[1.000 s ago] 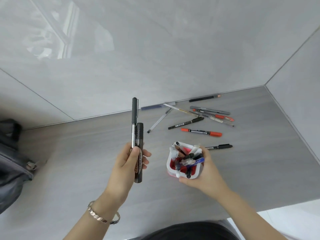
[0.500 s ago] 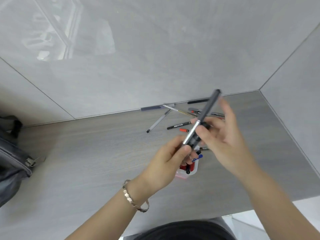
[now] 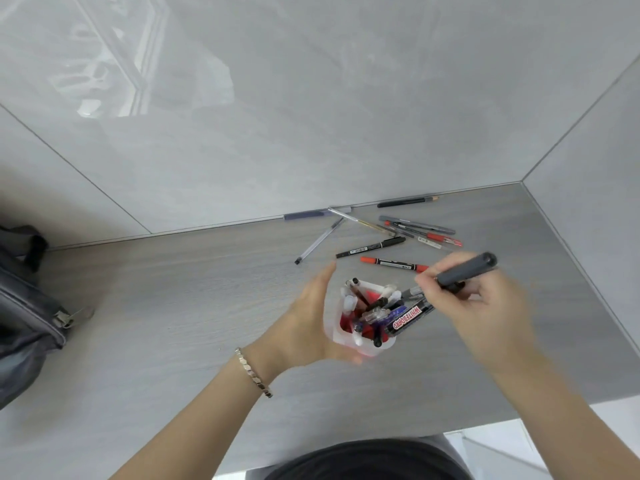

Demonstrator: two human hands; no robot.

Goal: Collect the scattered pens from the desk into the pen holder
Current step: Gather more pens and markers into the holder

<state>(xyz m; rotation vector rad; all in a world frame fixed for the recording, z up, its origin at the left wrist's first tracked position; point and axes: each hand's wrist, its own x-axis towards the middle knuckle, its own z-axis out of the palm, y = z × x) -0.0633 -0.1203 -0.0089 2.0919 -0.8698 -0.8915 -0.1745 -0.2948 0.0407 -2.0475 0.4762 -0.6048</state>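
Observation:
A white and red pen holder stands mid-desk, filled with several pens. My left hand wraps its left side and grips it. My right hand is just right of the holder, holding a grey pen and a black whiteboard marker, both slanting down into the holder's mouth. Several loose pens lie behind on the desk, among them a red-capped marker, a black marker and a clear pen.
A dark grey bag sits at the left edge of the grey wooden desk. Tiled walls close off the back and right side. More pens, one a dark pencil, lie along the back wall.
The grey pen and the whiteboard marker passed from my left hand to my right. My right hand lowered them into the holder, and my left hand dropped to grip the holder.

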